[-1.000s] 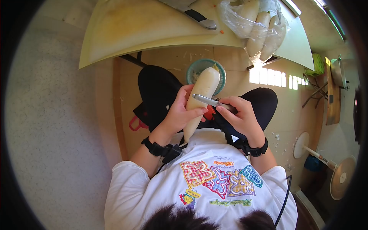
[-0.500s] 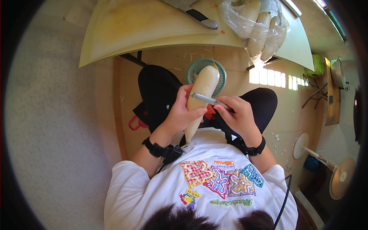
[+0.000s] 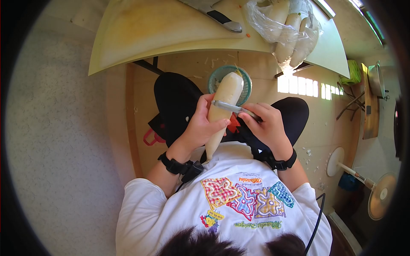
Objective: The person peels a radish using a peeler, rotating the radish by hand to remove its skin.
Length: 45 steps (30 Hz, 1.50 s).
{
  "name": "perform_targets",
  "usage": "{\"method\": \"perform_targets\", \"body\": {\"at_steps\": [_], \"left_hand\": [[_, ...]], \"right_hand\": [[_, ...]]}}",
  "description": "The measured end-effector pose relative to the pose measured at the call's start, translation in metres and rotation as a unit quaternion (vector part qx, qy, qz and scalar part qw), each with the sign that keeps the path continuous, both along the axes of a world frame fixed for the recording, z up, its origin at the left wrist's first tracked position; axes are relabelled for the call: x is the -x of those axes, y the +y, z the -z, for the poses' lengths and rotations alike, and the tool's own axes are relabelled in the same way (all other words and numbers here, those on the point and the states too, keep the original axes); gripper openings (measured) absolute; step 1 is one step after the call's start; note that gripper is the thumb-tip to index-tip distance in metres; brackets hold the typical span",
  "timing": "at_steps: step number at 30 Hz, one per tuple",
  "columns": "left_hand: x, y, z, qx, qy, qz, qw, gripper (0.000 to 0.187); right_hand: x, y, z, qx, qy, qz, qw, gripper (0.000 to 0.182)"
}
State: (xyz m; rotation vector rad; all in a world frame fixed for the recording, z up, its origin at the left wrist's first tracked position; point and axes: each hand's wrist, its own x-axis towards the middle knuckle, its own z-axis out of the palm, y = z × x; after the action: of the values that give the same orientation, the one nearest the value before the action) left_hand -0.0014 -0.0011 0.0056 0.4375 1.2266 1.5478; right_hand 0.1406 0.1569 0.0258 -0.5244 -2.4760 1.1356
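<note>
A long white radish (image 3: pixel 225 99) stands tilted over my lap, its tip above a green bowl (image 3: pixel 216 79) on the floor. My left hand (image 3: pixel 199 126) grips the radish around its lower half. My right hand (image 3: pixel 265 125) holds a metal peeler (image 3: pixel 228 106), whose blade lies across the radish just above my left fingers. Both wrists wear black bands.
A pale cutting board (image 3: pixel 171 30) on a table edge carries a large knife (image 3: pixel 220 19) and a clear bag of white radishes (image 3: pixel 290 32). A red item (image 3: pixel 150 137) sits by my left knee. A fan (image 3: pixel 378 198) stands at the right. Peel scraps dot the floor.
My right hand and the peeler have slid a little up the radish, away from my body. The left hand keeps the same grip.
</note>
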Motion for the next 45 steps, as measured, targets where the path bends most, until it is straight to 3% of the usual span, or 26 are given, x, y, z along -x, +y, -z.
{"method": "perform_targets", "body": {"at_steps": [13,19,22,25,27,28,31,36,41,45], "left_hand": [[-0.010,-0.007,-0.010,-0.013,0.001,0.056,0.998,0.067],[-0.007,0.000,-0.012,0.001,0.013,0.062,0.998,0.069],[-0.006,0.002,-0.010,0.011,0.022,0.053,0.998,0.069],[-0.007,0.003,-0.011,0.018,0.034,0.050,0.998,0.069],[-0.008,0.006,-0.010,0.021,0.041,0.054,0.998,0.069],[-0.009,0.007,-0.010,0.019,0.027,0.054,0.998,0.069],[-0.012,0.008,-0.014,0.017,0.006,0.057,0.998,0.070],[-0.012,0.001,-0.006,0.021,0.038,0.063,0.997,0.069],[-0.011,-0.002,-0.009,0.001,0.050,0.062,0.997,0.066],[-0.009,-0.003,-0.010,0.010,0.039,0.056,0.998,0.068]], "right_hand": [[0.000,0.038,0.003,-0.004,-0.008,0.112,0.994,0.020],[-0.006,0.041,0.015,0.162,-0.005,0.158,0.974,0.017],[-0.009,0.040,0.010,0.233,0.058,0.184,0.953,0.019],[-0.005,0.029,-0.009,0.202,0.063,0.158,0.965,0.032],[0.002,0.021,-0.019,0.220,0.096,0.079,0.968,0.046],[0.003,0.020,-0.026,0.165,0.070,0.051,0.982,0.050],[0.010,0.015,-0.022,0.141,0.038,0.054,0.988,0.051],[0.013,0.011,-0.008,0.161,0.089,0.078,0.980,0.037],[0.007,0.023,-0.005,0.242,0.093,0.173,0.950,0.022],[0.007,0.032,-0.015,0.224,0.118,0.189,0.949,0.047]]}}
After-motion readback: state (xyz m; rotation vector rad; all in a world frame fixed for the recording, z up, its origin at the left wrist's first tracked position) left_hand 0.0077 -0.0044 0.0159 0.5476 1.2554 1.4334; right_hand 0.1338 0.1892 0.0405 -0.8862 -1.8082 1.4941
